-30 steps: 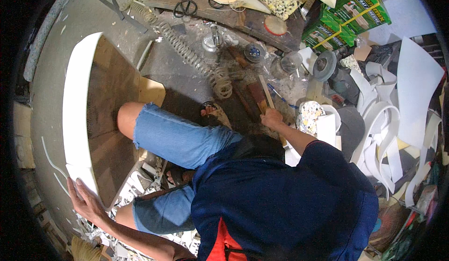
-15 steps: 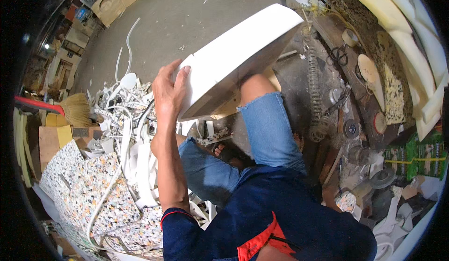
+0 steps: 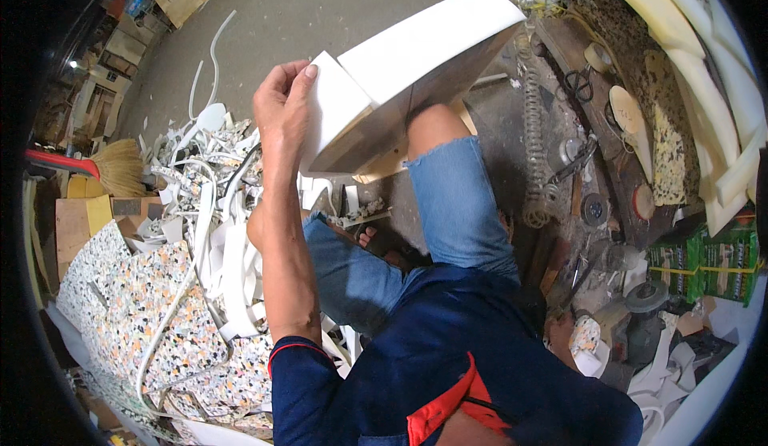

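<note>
Gripping white foam strip [image 3: 336, 114] on curved wooden panel [image 3: 376, 138] | left hand [image 3: 284, 110] closed on it | right hand unseen

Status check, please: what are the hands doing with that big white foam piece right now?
Left hand gripping the end of the white foam-covered panel. Right hand out of sight. Panel propped against bare knee. Heap of white foam strips crowds the left side.

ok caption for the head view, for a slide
Left hand grips white foam-edged board resting over a knee, foam offcuts beside.
</note>
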Tool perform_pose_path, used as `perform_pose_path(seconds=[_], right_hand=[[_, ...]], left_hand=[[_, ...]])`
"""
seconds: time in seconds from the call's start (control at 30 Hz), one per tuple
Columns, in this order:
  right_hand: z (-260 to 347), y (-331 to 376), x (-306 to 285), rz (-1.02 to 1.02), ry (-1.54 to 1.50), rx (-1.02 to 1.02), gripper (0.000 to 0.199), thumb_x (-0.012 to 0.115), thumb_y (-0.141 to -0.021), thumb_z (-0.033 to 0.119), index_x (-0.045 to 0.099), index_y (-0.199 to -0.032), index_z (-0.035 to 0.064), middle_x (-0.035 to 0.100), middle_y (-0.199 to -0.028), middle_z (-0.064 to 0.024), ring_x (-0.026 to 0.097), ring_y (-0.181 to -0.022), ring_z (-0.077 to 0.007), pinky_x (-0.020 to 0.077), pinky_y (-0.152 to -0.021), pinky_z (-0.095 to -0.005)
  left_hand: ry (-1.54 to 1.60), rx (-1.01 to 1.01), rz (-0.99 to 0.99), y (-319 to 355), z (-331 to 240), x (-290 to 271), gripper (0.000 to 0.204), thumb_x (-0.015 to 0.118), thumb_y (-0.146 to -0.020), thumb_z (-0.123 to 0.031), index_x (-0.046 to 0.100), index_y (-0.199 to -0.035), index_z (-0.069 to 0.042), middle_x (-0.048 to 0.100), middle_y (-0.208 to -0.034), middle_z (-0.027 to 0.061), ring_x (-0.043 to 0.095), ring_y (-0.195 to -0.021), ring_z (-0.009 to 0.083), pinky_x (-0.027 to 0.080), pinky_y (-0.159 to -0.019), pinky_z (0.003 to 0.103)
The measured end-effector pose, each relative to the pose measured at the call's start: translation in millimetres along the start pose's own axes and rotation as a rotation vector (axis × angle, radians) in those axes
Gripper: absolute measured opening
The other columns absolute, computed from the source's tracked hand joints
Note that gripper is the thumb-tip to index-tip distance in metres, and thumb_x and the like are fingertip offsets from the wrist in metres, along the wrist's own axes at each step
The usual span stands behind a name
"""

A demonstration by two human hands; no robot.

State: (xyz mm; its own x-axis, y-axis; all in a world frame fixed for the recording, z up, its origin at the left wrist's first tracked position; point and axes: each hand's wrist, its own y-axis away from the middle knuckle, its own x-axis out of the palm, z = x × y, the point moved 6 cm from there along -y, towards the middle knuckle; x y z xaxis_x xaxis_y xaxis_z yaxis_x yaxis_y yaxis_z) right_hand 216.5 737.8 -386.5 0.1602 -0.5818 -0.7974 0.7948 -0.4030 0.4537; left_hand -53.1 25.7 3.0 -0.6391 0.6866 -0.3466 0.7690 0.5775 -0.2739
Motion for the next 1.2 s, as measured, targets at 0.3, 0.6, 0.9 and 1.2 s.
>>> perform_pose_path(seconds=[0.3,0.6,0.9,1.2], right_hand=[[287,16,-99,0.088,-0.542,-0.695,0.042,0.066,-0.091,0.004,0.051,-0.130,-0.0004,0.060,-0.118,-0.0134,0.059,-0.113,-0.0226,0.0461,-0.100,-0.0357],[520,161,-115,0.144,-0.289,-1.426,0.058,0.064,-0.093,0.011,0.044,-0.146,-0.0002,0.065,-0.103,-0.0262,0.068,-0.091,-0.0392,0.0547,-0.079,-0.0384],[539,166,-90,0.260,-0.203,-1.440,0.059,0.056,-0.096,0.014,0.040,-0.152,0.0037,0.058,-0.079,-0.0180,0.060,-0.067,-0.0352,0.0506,-0.062,-0.0446],[542,156,-86,0.322,-0.214,-1.417,0.058,0.056,-0.097,0.014,0.040,-0.152,0.0053,0.061,-0.082,-0.0195,0.061,-0.071,-0.0384,0.0512,-0.066,-0.0461]], left_hand=[[-0.330,0.062,-0.075,13,-17,12,0.026,0.067,-0.094,-0.019,0.071,-0.109,0.001,0.074,-0.099,0.0205,0.073,-0.091,0.0294,0.055,-0.083,0.039],[-0.524,0.204,-0.096,10,-17,13,0.031,0.067,-0.092,-0.029,0.075,-0.108,-0.004,0.070,-0.094,0.0209,0.069,-0.088,0.0368,0.052,-0.083,0.045],[-0.662,0.275,-0.085,10,-20,18,0.032,0.065,-0.094,-0.032,0.076,-0.108,-0.005,0.071,-0.098,0.0202,0.070,-0.089,0.0323,0.053,-0.082,0.044],[-0.627,0.212,-0.058,9,-15,19,0.031,0.065,-0.095,-0.033,0.076,-0.107,-0.006,0.070,-0.093,0.0182,0.069,-0.084,0.0313,0.052,-0.079,0.044]])
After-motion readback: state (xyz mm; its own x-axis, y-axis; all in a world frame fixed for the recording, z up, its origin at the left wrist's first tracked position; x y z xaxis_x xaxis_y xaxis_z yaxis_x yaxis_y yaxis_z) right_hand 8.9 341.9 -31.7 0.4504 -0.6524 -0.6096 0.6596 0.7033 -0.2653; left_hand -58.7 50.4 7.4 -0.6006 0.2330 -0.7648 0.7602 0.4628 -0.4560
